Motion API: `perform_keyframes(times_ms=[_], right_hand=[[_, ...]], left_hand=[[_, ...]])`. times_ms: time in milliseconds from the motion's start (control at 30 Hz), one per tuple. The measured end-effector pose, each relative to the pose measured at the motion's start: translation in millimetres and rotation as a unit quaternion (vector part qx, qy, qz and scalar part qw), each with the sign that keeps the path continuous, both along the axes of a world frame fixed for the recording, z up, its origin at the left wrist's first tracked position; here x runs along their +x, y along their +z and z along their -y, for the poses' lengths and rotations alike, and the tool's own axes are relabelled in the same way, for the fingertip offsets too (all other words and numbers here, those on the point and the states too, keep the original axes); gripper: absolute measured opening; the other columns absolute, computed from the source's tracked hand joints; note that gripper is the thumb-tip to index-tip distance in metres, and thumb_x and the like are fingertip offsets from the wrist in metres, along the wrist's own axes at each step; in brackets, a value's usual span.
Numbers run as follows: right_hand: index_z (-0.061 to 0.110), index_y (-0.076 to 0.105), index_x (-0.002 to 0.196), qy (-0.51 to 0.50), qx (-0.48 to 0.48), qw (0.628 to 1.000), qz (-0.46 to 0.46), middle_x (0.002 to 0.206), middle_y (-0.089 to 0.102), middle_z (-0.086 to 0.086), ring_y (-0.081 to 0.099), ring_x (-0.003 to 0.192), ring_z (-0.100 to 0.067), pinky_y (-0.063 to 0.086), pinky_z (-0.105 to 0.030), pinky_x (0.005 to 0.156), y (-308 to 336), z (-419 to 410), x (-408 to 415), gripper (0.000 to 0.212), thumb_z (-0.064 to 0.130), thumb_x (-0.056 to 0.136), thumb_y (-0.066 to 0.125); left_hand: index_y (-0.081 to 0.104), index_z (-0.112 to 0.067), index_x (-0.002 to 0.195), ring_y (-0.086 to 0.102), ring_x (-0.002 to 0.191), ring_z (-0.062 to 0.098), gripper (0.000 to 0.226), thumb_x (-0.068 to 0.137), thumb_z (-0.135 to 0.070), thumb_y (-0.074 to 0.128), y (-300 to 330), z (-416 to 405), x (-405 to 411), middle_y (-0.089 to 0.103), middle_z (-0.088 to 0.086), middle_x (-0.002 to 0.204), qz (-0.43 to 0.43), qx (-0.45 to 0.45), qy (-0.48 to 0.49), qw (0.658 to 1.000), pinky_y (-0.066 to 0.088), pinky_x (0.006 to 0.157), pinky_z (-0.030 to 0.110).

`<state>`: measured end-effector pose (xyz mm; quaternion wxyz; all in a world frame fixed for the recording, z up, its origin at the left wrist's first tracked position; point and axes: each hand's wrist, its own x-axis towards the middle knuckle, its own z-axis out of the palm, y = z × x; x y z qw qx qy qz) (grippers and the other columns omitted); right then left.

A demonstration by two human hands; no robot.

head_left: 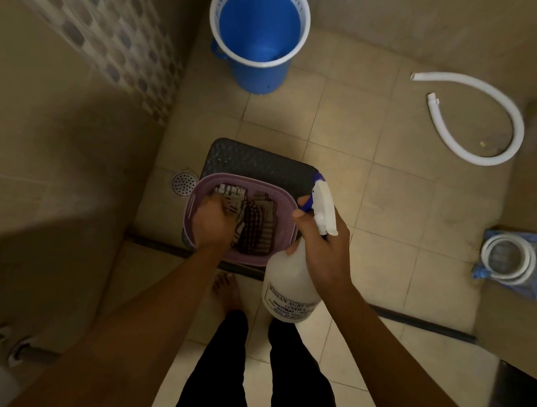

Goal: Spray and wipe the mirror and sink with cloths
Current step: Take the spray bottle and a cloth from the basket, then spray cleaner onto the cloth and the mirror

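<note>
A purple basket (pixel 286 202) stands on a dark stool (pixel 258 161) below me and holds folded checked cloths (pixel 257 229). My left hand (pixel 212 222) reaches into the basket, its fingers curled on a pale checked cloth (pixel 231 195) at the left side. My right hand (pixel 326 244) grips the neck of a white spray bottle (pixel 287 283) with a white and blue trigger head (pixel 322 206), held just right of the basket. Neither mirror nor sink is in view.
A blue bucket (pixel 258 26) of water stands on the tiled floor beyond the stool. A white hose (pixel 489 152) curls at the right, and a bagged coiled hose (pixel 523 265) lies near the right wall. A floor drain (pixel 183 182) sits left of the basket. Tiled walls close the left side.
</note>
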<state>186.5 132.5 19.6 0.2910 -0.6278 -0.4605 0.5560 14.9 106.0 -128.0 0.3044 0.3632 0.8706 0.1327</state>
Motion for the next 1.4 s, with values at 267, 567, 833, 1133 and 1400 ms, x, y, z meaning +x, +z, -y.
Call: perform_keyframes(times_ms=[267, 567, 833, 1133, 1400], right_hand=[[0.035, 0.052, 0.087, -0.003, 0.010, 1.000, 0.004, 0.075, 0.058, 0.007, 0.061, 0.066, 0.000, 0.049, -0.010, 0.064, -20.8, 5.2, -1.9, 0.025, 0.014, 0.094, 0.063], [0.032, 0.055, 0.090, -0.021, 0.017, 1.000, -0.005, 0.073, 0.057, 0.004, 0.059, 0.062, 0.003, 0.048, -0.010, 0.062, -12.9, 15.4, -6.9, 0.021, 0.012, 0.093, 0.063], [0.018, 0.063, 0.101, -0.034, 0.053, 0.996, -0.069, 0.080, 0.063, -0.002, 0.060, 0.064, -0.002, 0.048, -0.013, 0.063, 44.1, 21.6, -11.8, 0.014, 0.019, 0.088, 0.067], [0.003, 0.062, 0.102, -0.020, 0.110, 0.987, -0.117, 0.080, 0.064, -0.002, 0.054, 0.047, -0.027, 0.049, -0.032, 0.051, 129.6, 18.3, -15.2, 0.025, 0.018, 0.082, 0.063], [0.012, 0.063, 0.092, 0.053, 0.170, 0.970, -0.165, 0.073, 0.068, 0.003, 0.054, 0.046, -0.028, 0.049, -0.036, 0.054, 192.0, 0.0, -14.8, 0.012, 0.018, 0.082, 0.062]], left_hand=[[0.039, 0.007, 0.138, 0.052, 0.124, 0.040, 0.055, 0.094, -0.018, 0.057, -19.5, -14.9, -4.5, 0.049, 0.027, 0.139, 0.003, -0.128, -0.016, 0.992, 0.044, 0.101, 0.046], [0.065, 0.004, 0.105, 0.066, 0.098, 0.037, 0.026, 0.089, -0.015, 0.062, -3.4, -11.9, -10.3, 0.068, 0.022, 0.107, 0.046, -0.085, -0.011, 0.995, 0.054, 0.077, 0.043], [0.066, -0.004, 0.108, 0.063, 0.103, 0.027, 0.023, 0.085, -0.002, 0.068, 74.8, 7.1, -11.1, 0.069, 0.008, 0.107, 0.319, 0.027, 0.101, 0.942, 0.055, 0.084, 0.038], [0.066, -0.005, 0.112, 0.069, 0.092, 0.033, 0.043, 0.081, -0.016, 0.039, 220.0, 2.7, -16.3, 0.072, 0.018, 0.103, 0.637, 0.157, 0.255, 0.710, 0.051, 0.090, 0.043], [0.075, -0.009, 0.101, 0.066, 0.089, 0.028, 0.039, 0.088, -0.027, 0.043, 308.5, -5.9, 11.4, 0.069, 0.014, 0.100, 0.684, 0.306, 0.244, 0.616, 0.053, 0.080, 0.038]])
